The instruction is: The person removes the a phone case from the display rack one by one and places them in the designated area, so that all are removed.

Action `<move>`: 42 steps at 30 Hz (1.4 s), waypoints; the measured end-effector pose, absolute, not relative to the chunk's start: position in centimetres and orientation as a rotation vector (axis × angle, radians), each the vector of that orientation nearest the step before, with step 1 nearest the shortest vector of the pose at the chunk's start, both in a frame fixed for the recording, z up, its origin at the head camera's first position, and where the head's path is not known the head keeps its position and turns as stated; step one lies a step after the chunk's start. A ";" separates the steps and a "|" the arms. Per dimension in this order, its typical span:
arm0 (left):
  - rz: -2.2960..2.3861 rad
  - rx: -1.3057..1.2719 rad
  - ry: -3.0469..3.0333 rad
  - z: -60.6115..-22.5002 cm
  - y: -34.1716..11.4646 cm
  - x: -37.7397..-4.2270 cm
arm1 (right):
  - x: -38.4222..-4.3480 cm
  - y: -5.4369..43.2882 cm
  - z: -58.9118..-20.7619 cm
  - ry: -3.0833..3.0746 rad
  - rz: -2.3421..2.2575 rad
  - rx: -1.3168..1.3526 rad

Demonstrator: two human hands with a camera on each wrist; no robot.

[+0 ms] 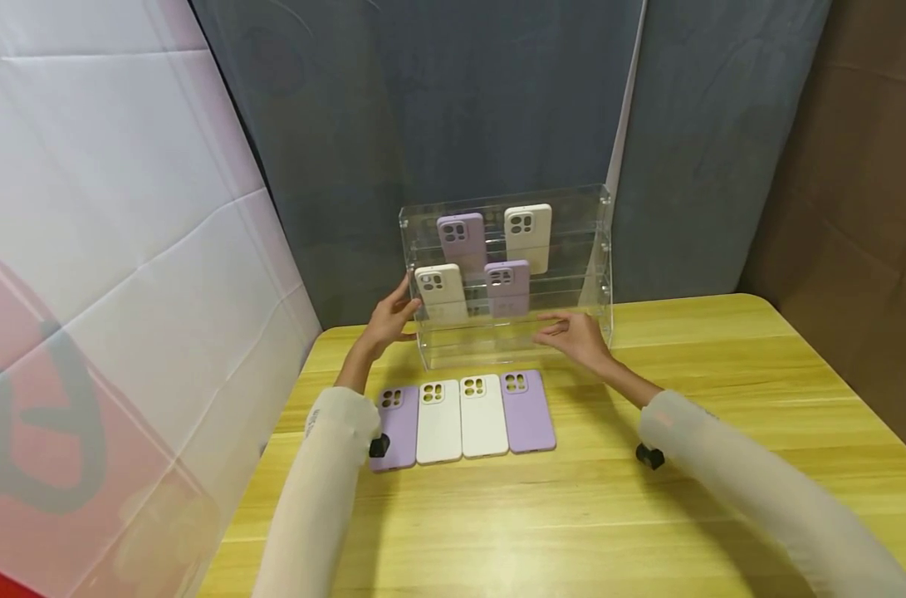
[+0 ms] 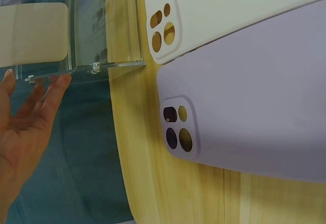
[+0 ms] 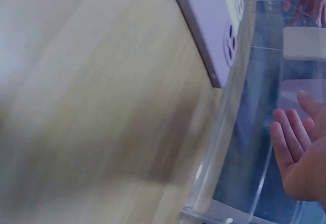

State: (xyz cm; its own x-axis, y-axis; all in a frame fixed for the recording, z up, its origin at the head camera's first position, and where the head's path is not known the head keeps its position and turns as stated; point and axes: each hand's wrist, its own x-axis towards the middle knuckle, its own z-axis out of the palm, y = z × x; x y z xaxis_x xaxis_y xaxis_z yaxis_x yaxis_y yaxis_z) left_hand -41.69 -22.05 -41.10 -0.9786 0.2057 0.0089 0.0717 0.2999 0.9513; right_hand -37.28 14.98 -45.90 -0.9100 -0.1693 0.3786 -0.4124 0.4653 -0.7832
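Note:
A clear acrylic display stand (image 1: 572, 289) with tiered shelves holds two purple and two white phone cases. On its lower occupied tier, a white case (image 1: 441, 291) leans left of a purple case (image 1: 508, 289). Higher up are another purple case (image 1: 463, 237) and a white case (image 1: 528, 237). My left hand (image 1: 388, 322) is at the stand's left side, its extended fingertips (image 2: 62, 81) right at the side panel. Before the lower right shelves hovers my right hand (image 1: 578, 339), fingers loosely extended, nothing in them.
In front of the stand, a row of phone cases lies flat on the wooden table (image 1: 497, 523): a purple case (image 1: 399, 428), two white cases (image 1: 439, 428) and a purple case (image 1: 529, 419). A grey curtain (image 1: 497, 100) hangs behind, with a white panel (image 1: 124, 166) at left.

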 end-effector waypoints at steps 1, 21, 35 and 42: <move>1.776 0.263 2.439 -41.1 -22.0 -41.7 | -37.4 15.0 -45.6 -2.458 1.423 0.512; 1.766 0.281 2.446 -41.1 -22.3 -41.8 | -39.7 15.0 -40.4 -2.322 1.349 0.488; 1.782 0.255 2.435 -41.3 -22.0 -41.6 | -40.6 13.6 -38.3 -2.303 1.438 0.481; 1.787 0.259 2.423 -41.2 -21.7 -41.6 | -40.8 13.3 -38.1 -2.316 1.367 0.479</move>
State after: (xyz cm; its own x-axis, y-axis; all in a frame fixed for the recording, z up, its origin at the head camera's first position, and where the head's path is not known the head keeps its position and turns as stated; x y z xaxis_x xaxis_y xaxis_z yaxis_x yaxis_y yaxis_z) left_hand -41.62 -21.72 -41.20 -0.9782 0.2074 0.0056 0.0666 0.2884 0.9552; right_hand -40.77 13.26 -38.08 -0.8580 -0.0856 0.5065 -0.4848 0.4609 -0.7433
